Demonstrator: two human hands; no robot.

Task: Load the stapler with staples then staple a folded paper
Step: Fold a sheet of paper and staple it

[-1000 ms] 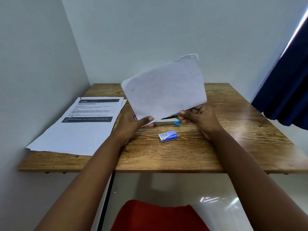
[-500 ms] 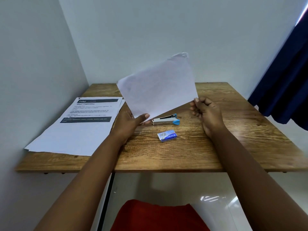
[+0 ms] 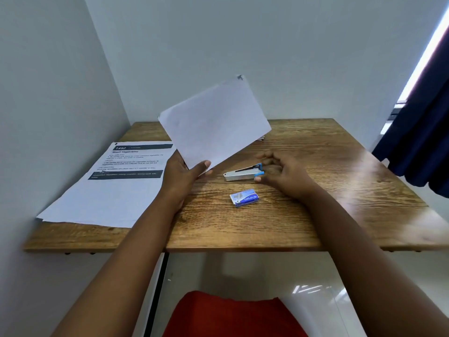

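Staple box [image 3: 244, 197]: one, closed, contents hidden, near right wrist.
Stapler [image 3: 243, 172]: one, right hand [image 3: 283, 175] fingers curled loosely at its blue end.
Folded paper [image 3: 213, 122]: one, pinched by left hand [image 3: 181, 177].

Wooden table [image 3: 315, 215] in a pale-walled corner, navy curtain [image 3: 418, 132] right.

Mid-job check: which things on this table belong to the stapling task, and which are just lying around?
In the job:
- folded paper, held up by the left hand
- stapler, right hand at its blue end
- staple box

Lying about:
- printed sheets on the table's left side
- dark curtain
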